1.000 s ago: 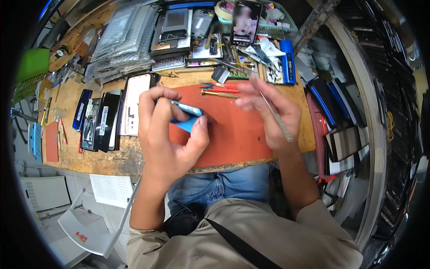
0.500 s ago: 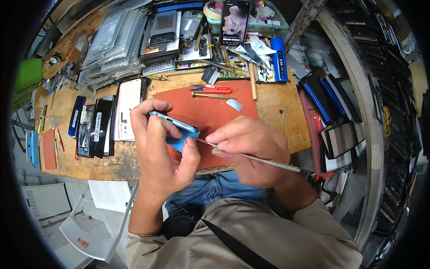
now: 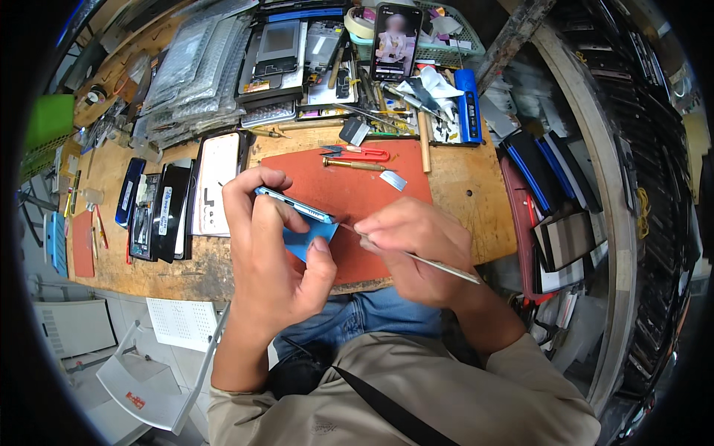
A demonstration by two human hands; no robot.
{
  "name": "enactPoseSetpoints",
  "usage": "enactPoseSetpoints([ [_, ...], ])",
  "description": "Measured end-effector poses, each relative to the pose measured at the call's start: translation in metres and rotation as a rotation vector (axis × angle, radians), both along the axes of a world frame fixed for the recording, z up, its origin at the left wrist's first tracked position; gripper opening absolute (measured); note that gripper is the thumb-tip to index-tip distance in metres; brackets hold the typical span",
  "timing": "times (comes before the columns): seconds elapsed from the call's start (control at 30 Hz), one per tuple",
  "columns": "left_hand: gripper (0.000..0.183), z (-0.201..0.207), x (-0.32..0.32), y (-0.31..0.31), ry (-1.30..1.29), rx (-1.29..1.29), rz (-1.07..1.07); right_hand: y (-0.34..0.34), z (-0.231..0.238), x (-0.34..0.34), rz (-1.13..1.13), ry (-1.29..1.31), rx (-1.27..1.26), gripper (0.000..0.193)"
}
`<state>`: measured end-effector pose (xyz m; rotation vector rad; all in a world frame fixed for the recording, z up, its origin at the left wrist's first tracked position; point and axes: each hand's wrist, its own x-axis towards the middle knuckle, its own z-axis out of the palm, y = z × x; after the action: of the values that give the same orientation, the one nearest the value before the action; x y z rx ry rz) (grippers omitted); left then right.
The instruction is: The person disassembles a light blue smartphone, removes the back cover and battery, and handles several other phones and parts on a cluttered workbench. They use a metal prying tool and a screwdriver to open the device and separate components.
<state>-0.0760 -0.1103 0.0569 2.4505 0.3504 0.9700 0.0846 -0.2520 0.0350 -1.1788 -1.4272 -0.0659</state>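
My left hand (image 3: 279, 256) is closed around a smartphone (image 3: 296, 205), which is tilted edge-up above the red mat (image 3: 372, 193). Below that edge hangs a blue panel (image 3: 303, 241), apparently the phone's back cover, with my left thumb against it. Between the fingertips of my right hand (image 3: 424, 249) is a slim metal tool (image 3: 442, 268); its exact kind is unclear. The tool's thin tip reaches the phone's lower right corner, beside the panel, and its other end sticks out past my palm. On the mat lie a brass-coloured screwdriver (image 3: 357, 164) and red-handled snips (image 3: 368, 153).
A phone playing video (image 3: 396, 44) stands at the back by a green basket (image 3: 454, 44). Bubble-wrap packs (image 3: 197, 70) pile up at the back left. Opened phones (image 3: 152, 208) and a white phone screen (image 3: 217, 178) lie left of the mat. A wooden post (image 3: 573, 89) rises on the right.
The tool has shifted through my right fingers, and its rear end sticks out less. My right fingertips sit slightly farther from the phone's corner. My left grip on the phone stays the same.
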Motion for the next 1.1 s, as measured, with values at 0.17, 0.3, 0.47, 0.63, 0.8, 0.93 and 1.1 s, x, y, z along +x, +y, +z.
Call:
enactPoseSetpoints([
  [0.17,0.028,0.003,-0.001,-0.003,-0.007,-0.043,-0.018,0.004,0.002,-0.002,0.003,-0.043,-0.018,0.027],
  [0.3,0.027,0.001,-0.002,-0.001,0.01,-0.032,0.002,0.007,0.0,0.0,0.0,-0.076,-0.083,0.028],
  [0.47,0.028,0.002,-0.003,0.002,0.023,-0.007,-0.015,0.003,0.004,-0.001,-0.001,-0.037,-0.041,0.028],
  [0.63,0.03,0.007,-0.005,0.002,0.033,-0.035,-0.054,0.005,0.0,0.001,0.009,-0.036,-0.106,0.029],
  [0.8,0.032,0.007,-0.007,0.002,0.038,-0.059,-0.064,0.002,0.008,-0.003,-0.011,-0.057,-0.079,0.028],
  [0.93,0.033,0.009,-0.006,0.005,0.036,-0.007,-0.086,0.002,0.002,-0.001,-0.027,-0.06,-0.147,0.027],
  [1.1,0.033,0.009,-0.007,0.005,0.043,-0.034,-0.093,0.0,0.008,-0.005,-0.039,-0.078,-0.126,0.025],
])
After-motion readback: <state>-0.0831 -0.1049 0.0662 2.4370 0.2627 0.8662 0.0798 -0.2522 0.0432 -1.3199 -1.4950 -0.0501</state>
